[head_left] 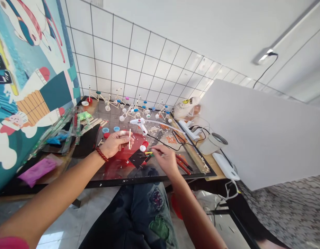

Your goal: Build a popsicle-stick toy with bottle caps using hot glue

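Observation:
My left hand [118, 142] is closed on a short, pale wooden stick [129, 139], held upright between thumb and fingers above the table. To the right, my right hand [165, 159] has its thumb and fingertips pinched together, and anything between them is too small to make out. By those fingertips lie a thin yellow piece [148, 152] and a white bottle cap [142, 148]. Behind both hands rests a white glue gun [140, 125], its cord trailing right. Blue bottle caps [116, 129] and a red bottle cap [106, 135] sit just beyond my left hand.
Stick-and-cap models [135, 110] line the back of the table below the white grid wall. Red-handled pliers [183, 164] lie right of my right hand. A power strip [189, 129] sits at the right edge. At left are a pink packet [40, 169] and wooden sticks [92, 125].

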Demonstrator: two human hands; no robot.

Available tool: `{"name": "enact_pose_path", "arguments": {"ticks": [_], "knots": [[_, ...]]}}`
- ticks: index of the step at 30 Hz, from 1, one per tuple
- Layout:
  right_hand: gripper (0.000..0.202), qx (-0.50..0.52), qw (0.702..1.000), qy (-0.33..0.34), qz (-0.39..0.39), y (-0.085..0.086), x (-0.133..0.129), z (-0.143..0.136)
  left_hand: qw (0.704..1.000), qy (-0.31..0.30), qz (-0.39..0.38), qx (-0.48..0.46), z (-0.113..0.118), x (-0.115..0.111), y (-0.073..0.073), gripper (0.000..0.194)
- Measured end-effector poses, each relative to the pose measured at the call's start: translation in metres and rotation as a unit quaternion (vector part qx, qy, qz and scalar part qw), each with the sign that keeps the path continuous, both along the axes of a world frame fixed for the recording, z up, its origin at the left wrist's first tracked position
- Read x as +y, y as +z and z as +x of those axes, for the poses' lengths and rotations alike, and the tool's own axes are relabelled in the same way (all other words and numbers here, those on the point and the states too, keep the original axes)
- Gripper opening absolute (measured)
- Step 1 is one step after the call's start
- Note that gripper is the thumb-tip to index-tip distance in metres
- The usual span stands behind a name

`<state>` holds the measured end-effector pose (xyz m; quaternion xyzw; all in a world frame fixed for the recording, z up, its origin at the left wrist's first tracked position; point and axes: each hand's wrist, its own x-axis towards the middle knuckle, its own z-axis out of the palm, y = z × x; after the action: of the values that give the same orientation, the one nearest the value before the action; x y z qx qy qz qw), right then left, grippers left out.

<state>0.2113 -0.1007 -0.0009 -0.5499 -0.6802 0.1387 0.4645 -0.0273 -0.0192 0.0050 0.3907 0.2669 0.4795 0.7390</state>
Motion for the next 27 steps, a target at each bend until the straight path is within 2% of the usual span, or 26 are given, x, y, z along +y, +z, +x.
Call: {"name": "enact_pose_path", "arguments": {"ticks": [4, 6, 8, 12, 18, 22, 27], "knots": [[0.026, 0.126, 0.982, 0.09, -0.108, -0.004, 0.028, -0.059, 0.999, 0.039, 0.014, -0.001, -0.001, -0.002, 0.002, 0.04], [0.029, 0.146, 0.973, 0.131, -0.121, -0.008, 0.036, -0.075, 0.999, 0.045, 0.03, 0.002, -0.001, -0.002, 0.002, 0.042], [0.025, 0.141, 0.976, 0.128, -0.108, -0.009, 0.042, -0.082, 0.998, 0.058, 0.039, 0.01, 0.0, 0.0, 0.001, 0.045], [0.024, 0.144, 0.987, 0.044, -0.05, -0.009, 0.051, -0.077, 0.992, 0.126, 0.033, 0.001, 0.001, 0.004, -0.002, 0.046], [0.021, 0.2, 0.979, 0.007, 0.04, -0.015, 0.058, -0.065, 0.984, 0.18, 0.012, -0.012, 0.001, 0.009, -0.002, 0.044], [0.021, 0.205, 0.975, -0.014, 0.084, -0.018, 0.055, -0.064, 0.982, 0.19, 0.019, -0.015, 0.001, 0.008, -0.001, 0.045], [0.02, 0.222, 0.969, -0.003, 0.106, -0.02, 0.052, -0.063, 0.985, 0.172, -0.002, -0.005, 0.003, 0.007, -0.002, 0.043]]}}
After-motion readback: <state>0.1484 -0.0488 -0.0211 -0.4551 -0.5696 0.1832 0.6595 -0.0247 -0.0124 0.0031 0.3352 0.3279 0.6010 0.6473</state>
